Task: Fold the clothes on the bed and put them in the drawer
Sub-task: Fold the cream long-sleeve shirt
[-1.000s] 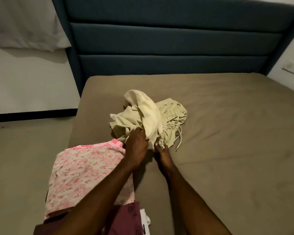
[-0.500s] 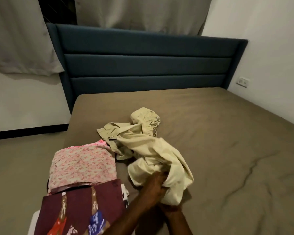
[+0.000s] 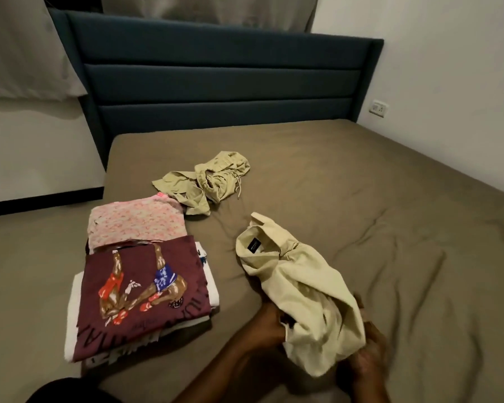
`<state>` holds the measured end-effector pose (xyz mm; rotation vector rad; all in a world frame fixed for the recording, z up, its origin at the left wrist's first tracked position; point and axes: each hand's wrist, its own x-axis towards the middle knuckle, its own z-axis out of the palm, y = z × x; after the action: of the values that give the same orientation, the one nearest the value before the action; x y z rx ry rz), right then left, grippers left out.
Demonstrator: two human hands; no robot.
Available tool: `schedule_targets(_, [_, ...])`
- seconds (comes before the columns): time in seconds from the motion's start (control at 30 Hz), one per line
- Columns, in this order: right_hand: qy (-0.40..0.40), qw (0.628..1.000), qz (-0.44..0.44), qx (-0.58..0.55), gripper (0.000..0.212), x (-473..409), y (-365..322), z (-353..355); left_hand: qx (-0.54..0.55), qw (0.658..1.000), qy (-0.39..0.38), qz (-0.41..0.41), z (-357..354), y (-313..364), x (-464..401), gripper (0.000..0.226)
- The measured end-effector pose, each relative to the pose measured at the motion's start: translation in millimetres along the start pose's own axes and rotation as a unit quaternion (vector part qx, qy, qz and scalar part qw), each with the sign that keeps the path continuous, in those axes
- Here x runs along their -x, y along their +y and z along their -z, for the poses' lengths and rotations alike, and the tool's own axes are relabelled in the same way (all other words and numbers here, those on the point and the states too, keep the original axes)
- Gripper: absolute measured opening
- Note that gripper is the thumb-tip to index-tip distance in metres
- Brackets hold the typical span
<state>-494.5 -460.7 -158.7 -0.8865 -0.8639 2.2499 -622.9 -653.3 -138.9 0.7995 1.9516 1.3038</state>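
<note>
both hands, left hand (image 3: 269, 322) and right hand (image 3: 367, 356), clutch the crumpled cream shirt (image 3: 300, 289) near the bed's (image 3: 361, 199) front edge, likely to find its seams, beside the folded stack (image 3: 140, 286).

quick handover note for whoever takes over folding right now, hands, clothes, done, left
Left hand and right hand: both grip the cream shirt, unfolded, near the bed's front.
Olive shorts: crumpled, farther up the bed.
Done: pink top and maroon tee folded, on piles at left.
Left: fold shirt and shorts, move all to the drawer, not in view.
</note>
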Motion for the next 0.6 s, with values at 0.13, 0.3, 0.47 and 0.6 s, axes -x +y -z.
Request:
schedule_targets(0.13, [-0.018, 0.997, -0.042, 0.054, 0.043, -6, -27, 30, -0.092, 0.987, -0.127, -0.033, 11, -18, 34, 0.077])
schedule_targets(0.3, [-0.002, 0.95, 0.067, 0.304, 0.007, 10, -29, -11, -0.075, 0.992, -0.078, 0.066, 42, -1, 50, 0.038])
schedule_targets(0.47, [-0.094, 0.878, 0.158, 0.441, 0.024, -44, -25, -87, 0.025, 0.951, 0.287, 0.114, 56, 5, 32, 0.021])
schedule_targets(0.6, [-0.204, 0.812, 0.076, 0.542, 0.082, -74, -9, -137, 0.039, 0.949, 0.308, 0.052, 64, 26, 2, 0.015])
